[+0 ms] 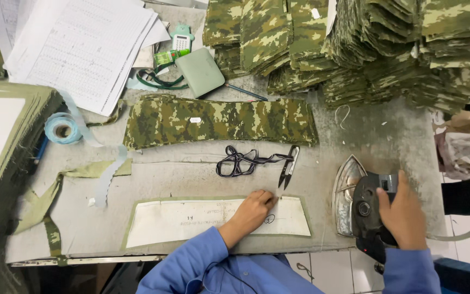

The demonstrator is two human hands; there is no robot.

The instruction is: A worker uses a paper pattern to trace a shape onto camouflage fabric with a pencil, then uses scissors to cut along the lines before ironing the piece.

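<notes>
My left hand (252, 209) rests flat on a long white cardboard template (191, 220) that lies over a green fabric piece near the table's front edge, fingertips at the template's upper edge. My right hand (403, 212) grips the black handle of a steam iron (357, 198), which stands tilted on its heel at the right end of the table, its metal soleplate facing left. Small black thread snips (289, 166) with a striped cord (240, 162) lie just beyond the template.
A stack of camouflage strips (218, 121) lies mid-table. Tall piles of camouflage pieces (376, 49) fill the back right. Papers (82, 49), a green case (200, 72), a small calculator (181, 41) and a tape roll (62, 129) sit at back left. Green fabric scraps (42, 204) hang at the left.
</notes>
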